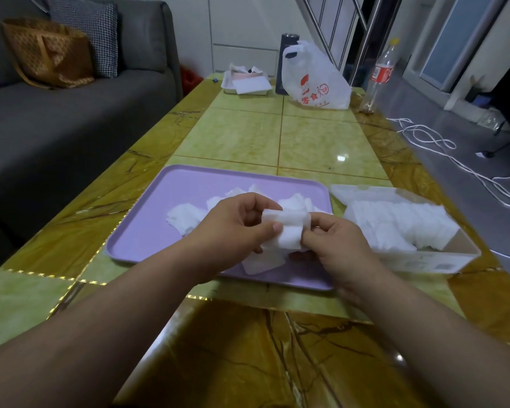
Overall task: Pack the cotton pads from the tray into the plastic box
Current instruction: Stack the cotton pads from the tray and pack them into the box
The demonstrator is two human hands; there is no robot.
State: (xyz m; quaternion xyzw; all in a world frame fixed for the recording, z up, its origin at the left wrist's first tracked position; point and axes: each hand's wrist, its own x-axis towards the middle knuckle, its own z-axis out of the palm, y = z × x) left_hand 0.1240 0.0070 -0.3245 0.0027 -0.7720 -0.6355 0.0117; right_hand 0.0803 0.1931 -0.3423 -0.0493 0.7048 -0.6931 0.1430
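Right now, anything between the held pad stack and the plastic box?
Nothing visible. The left hand and right hand grip the pad stack over the tray; the open plastic box sits beside the tray's right edge. Packed pads fill most of it, its near end free.

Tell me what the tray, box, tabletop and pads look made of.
Tray: probably plastic, matte lilac, moulded rounded rim.
Box: plastic, thin frosted white walls.
Tabletop: glossy tile or stone-look, maybe laminate; light glints, brown veins.
Cotton pads: soft matte white fibre, edges bend.
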